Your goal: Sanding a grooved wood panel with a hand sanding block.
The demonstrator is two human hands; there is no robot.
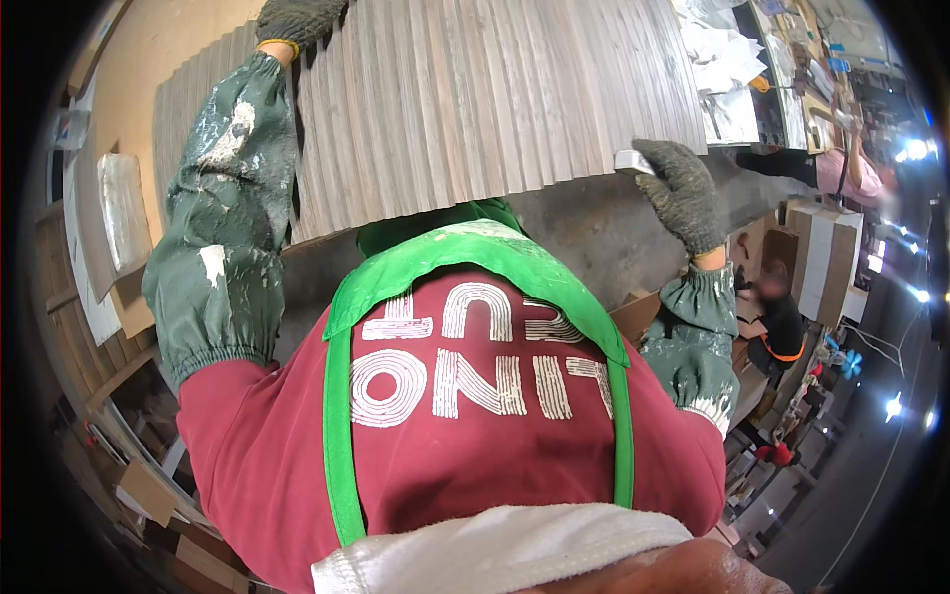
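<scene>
Grey wood-grain slats [455, 99] lie side by side in front of me, their near ends forming an uneven edge. My left hand [300, 20], in a dark knit glove, rests at the far left part of the slats. The upper rim of the picture cuts off its fingers, so their pose does not show. My right hand [683, 193], gloved alike, is at the near right corner of the slats. Its fingers are closed on a small white block [631, 161], which sits by the slat ends.
More slats [198, 84] lie on a tan board [129, 99] at the left, near a plastic-wrapped bundle [122, 213]. White crumpled sheets [717, 59] lie beyond the right end. Farther right, one person in pink [856, 173] stands and another in dark clothes [782, 317] is among cartons.
</scene>
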